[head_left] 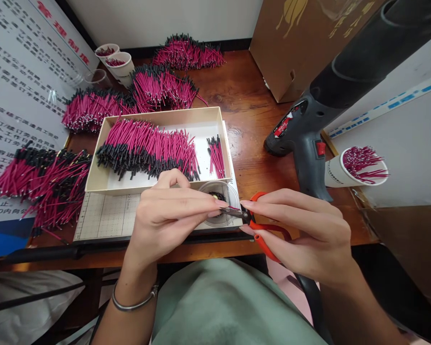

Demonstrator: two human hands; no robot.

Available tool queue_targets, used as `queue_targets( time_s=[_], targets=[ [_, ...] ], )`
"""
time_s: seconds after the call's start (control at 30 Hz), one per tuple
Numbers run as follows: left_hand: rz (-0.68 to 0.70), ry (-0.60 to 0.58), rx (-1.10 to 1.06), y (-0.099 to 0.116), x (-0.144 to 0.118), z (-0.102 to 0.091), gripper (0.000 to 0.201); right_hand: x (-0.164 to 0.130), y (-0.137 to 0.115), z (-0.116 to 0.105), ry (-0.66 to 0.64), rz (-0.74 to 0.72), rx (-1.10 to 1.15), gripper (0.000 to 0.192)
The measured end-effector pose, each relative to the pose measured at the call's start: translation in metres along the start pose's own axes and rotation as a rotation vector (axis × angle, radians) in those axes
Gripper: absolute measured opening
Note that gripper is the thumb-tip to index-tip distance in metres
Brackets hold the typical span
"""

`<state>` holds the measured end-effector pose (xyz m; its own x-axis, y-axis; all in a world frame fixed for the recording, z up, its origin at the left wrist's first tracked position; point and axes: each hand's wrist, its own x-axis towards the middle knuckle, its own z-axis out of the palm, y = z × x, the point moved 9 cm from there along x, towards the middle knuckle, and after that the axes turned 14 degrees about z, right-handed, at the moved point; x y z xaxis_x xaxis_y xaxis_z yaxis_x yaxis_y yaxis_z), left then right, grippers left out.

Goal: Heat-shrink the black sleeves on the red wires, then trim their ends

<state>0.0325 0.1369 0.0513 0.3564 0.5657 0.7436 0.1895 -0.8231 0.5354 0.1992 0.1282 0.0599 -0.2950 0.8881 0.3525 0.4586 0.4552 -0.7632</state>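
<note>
Nearest the camera, at 6 o'clock, a grey-green garment (222, 306) fills the lower middle, with a silver bangle (134, 303) on the left wrist. Just above, the left hand (165, 218) pinches a short magenta wire piece (231, 208) between thumb and forefinger tips. The right hand (301, 230), at 4 o'clock, grips a pair of small orange-handled cutting pliers (262, 225), whose dark jaws meet the wire's end where the two hands' fingertips nearly touch.

Directly behind the fingertips sits a small clear plastic round cup (221, 199) holding dark bits, resting on a pale gridded cutting mat (106, 215). Beyond it lies a shallow cream cardboard box (158, 148) with a large heap of magenta wires with black ends and a small bundle (216, 155) at its right side.

At 3 o'clock stands a black and grey heat gun (309, 139) beside a white paper cup of magenta wires (355, 167). At 9 o'clock and farther towards 11 and 12 o'clock, loose piles of the same wires (93, 108) spread over the brown wooden table (251, 110), with more white cups (115, 60) and a brown cardboard carton (301, 43) at the far edge.
</note>
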Motion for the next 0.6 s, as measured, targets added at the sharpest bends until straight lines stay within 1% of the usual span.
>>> queue_targets(
  time_s=[0.13,0.33,0.6],
  targets=[
    [-0.015,0.007,-0.004,0.0001,-0.0005,-0.0012,0.024,-0.0005,-0.0006,-0.0002,0.007,-0.001,0.006,0.029],
    [-0.029,0.037,0.013,0.0004,0.0023,-0.0027,0.018,0.0014,0.0014,-0.0049,0.038,0.045,0.03,0.027],
    [-0.055,0.042,0.032,-0.0004,0.0018,-0.0023,0.015,0.0009,0.0006,-0.0021,0.029,0.03,-0.022,0.028]
  ],
)
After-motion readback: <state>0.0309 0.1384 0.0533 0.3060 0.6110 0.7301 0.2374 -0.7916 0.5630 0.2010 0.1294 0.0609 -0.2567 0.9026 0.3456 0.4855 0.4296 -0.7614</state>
